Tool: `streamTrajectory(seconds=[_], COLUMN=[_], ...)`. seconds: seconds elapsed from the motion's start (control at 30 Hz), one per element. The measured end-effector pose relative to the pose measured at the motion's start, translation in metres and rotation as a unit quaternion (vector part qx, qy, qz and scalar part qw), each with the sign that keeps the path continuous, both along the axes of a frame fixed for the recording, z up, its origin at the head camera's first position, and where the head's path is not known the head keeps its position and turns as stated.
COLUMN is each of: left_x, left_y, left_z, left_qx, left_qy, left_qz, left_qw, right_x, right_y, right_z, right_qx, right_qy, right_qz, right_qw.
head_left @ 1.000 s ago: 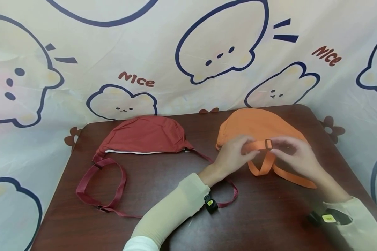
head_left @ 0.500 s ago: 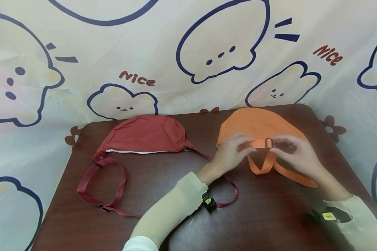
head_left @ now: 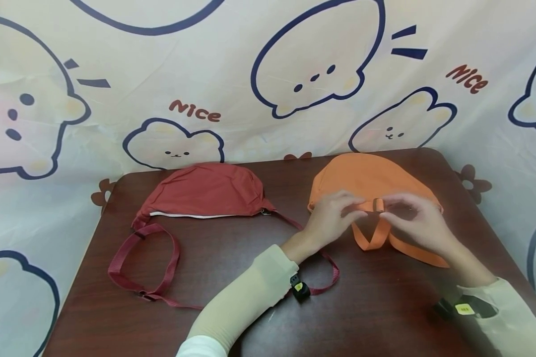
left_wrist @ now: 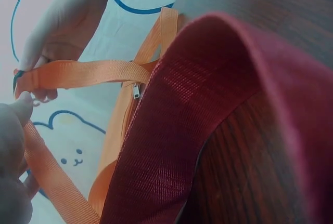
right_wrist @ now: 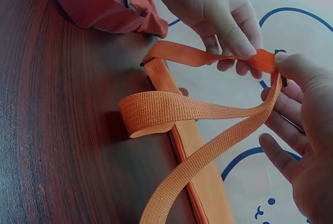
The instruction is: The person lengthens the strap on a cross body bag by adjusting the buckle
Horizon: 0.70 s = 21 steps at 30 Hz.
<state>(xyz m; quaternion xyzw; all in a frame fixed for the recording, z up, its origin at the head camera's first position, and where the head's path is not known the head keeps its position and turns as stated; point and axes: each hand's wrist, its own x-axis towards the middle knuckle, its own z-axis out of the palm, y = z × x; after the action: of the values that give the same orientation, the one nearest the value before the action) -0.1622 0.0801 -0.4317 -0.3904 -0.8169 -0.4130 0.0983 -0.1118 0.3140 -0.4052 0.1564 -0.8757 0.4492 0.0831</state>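
Note:
An orange waist bag (head_left: pixel 370 173) lies at the back right of the table, its strap (right_wrist: pixel 166 108) raised in front of it. My left hand (head_left: pixel 328 220) pinches the strap just left of its dark slider buckle (head_left: pixel 377 205). At the buckle's other side, the thumb and fingers of my right hand (head_left: pixel 422 220) pinch the webbing. Below the buckle the strap hangs in a loop, and one length trails to the right. In the right wrist view, the right thumb covers part of the buckle. The bag's zipper pull (left_wrist: pixel 136 90) shows in the left wrist view.
A red waist bag (head_left: pixel 205 191) lies at the back left of the dark wooden table (head_left: pixel 362 322). Its dark red strap (head_left: pixel 120 258) loops toward the front and passes under my left forearm. A cartoon-print cloth (head_left: pixel 295 134) surrounds the table.
The slider buckle has turned and shifted slightly left between my fingers, and the strap left of it has slackened a little. Both hands stay in nearly the same place.

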Motion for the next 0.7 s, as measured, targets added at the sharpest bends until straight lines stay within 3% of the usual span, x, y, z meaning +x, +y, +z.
streamTrajectory(seconds=[0.37, 0.7], left_x=[0.0, -0.0017], left_y=[0.0029, -0.0026], left_z=[-0.0005, -0.0046], left_qx=[-0.023, -0.063], left_qy=[0.01, 0.005], left_qz=[0.001, 0.043], left_qw=[0.9997, 0.9971], right_x=[-0.0021, -0.0025], right_y=[-0.0092, -0.0072], right_z=[-0.0043, -0.0052], right_qx=[-0.009, -0.014], right_qy=[-0.011, -0.002], right_qz=[0.011, -0.01], right_qw=[0.9998, 0.9998])
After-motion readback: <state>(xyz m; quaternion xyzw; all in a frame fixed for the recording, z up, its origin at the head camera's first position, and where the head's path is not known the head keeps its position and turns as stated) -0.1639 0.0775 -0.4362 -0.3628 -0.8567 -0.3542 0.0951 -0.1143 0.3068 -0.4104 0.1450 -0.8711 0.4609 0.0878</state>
